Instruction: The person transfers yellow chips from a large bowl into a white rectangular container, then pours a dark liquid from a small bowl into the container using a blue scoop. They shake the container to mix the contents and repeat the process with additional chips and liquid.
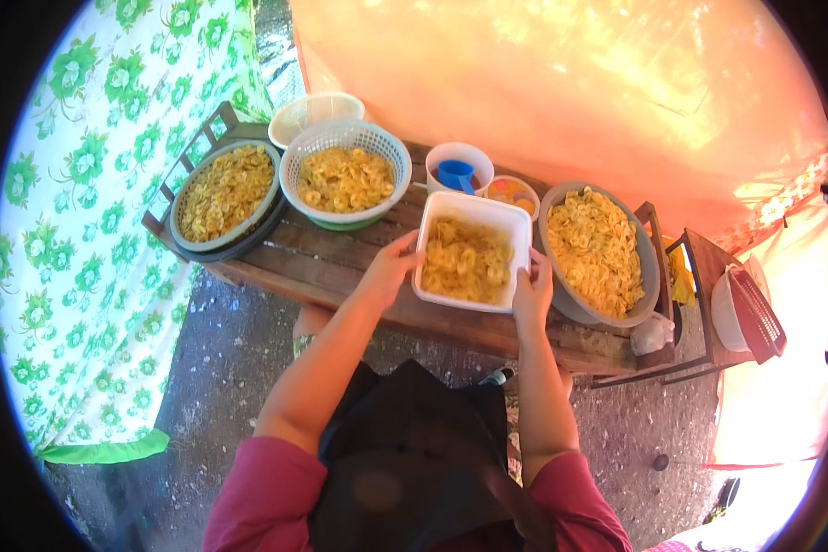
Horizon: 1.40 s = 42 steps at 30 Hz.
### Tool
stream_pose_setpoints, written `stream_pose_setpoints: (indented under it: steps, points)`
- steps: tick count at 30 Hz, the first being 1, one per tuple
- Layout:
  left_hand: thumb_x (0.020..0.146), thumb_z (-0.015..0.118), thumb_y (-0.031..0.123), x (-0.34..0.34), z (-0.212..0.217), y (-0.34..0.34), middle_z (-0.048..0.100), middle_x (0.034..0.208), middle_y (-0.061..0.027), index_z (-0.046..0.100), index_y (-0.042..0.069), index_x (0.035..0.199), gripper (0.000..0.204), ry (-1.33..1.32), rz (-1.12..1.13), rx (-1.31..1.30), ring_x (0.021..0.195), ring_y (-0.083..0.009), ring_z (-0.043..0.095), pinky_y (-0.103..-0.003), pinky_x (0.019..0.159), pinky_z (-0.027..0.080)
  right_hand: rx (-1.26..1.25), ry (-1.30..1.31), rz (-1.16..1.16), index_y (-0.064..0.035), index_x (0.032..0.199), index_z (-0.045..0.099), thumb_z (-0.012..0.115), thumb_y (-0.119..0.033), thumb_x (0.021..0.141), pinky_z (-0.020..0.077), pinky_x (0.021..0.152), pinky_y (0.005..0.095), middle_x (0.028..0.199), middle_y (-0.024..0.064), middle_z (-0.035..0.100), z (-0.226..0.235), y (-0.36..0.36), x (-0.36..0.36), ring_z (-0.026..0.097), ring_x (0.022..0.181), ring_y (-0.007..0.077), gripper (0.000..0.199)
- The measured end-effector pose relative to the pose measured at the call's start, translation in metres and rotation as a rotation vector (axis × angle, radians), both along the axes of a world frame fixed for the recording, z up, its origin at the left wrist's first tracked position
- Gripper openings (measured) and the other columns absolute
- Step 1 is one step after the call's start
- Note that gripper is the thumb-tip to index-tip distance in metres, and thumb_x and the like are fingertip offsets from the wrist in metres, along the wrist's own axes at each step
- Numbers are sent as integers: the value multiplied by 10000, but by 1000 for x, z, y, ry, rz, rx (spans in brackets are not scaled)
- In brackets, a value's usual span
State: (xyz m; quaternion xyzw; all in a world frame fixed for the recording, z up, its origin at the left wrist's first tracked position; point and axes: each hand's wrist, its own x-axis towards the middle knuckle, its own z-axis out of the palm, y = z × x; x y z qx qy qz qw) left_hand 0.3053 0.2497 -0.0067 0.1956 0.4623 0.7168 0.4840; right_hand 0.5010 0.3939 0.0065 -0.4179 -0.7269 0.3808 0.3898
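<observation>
Between both hands I hold a white square plastic tub [477,203] over the front edge of the wooden bench [317,267]. My left hand [391,269] grips its left wall and my right hand [533,287] its right wall, each with the fingers closed round the side. Thin yellow slices that look like banana chips [469,261] lie inside, slightly blurred. To the right of the tub stands a large grey basin [654,267] heaped with the same chips [595,253]. A pale blue-grey colander [290,179] with chips sits to the left, in a green basin [351,224].
Farther left is a grey round tray [273,195] of chips. Behind stand a white basket [315,112], a white bucket [459,152] with a blue measuring cup [454,172], and a small orange-patterned container [513,192]. A plastic bag [652,334] lies at the bench's right end.
</observation>
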Motion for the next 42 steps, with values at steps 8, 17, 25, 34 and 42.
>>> stream_pose_setpoints:
  steps: [8,17,25,34,42]
  points:
    - [895,581,70,-1,-1,-2,570,1032,-17,418,79,1393,524,18,-18,0,893,-107,545,-266,765,446,19,6,29,-1,1256,461,484,-18,905,431,680,270,882,57,521,-1,2,-1,497,742,132,352]
    - [899,568,63,3,-2,-4,583,1009,-24,427,65,1384,505,109,42,26,889,-113,545,-270,789,442,122,115,34,-1,1245,472,485,-34,905,450,709,291,986,92,543,-4,1,1,531,783,152,342]
    - [900,562,51,-3,-8,-2,580,1003,-30,398,79,1403,529,35,13,9,887,-121,559,-288,790,457,122,114,35,-9,1238,496,497,-52,913,429,714,298,951,81,505,-5,1,0,485,788,150,328]
    - [888,572,37,0,-2,0,566,969,-28,419,59,1387,523,9,27,-11,862,-120,549,-292,804,460,79,198,2,-20,1248,479,499,-55,904,414,640,291,854,52,502,-9,8,-1,463,682,142,346]
    - [887,564,26,-2,-3,1,561,983,-35,430,38,1375,506,5,47,-49,879,-127,555,-271,800,456,71,175,-11,-29,1255,476,501,-35,892,439,687,294,875,69,541,-13,4,-1,509,742,146,364]
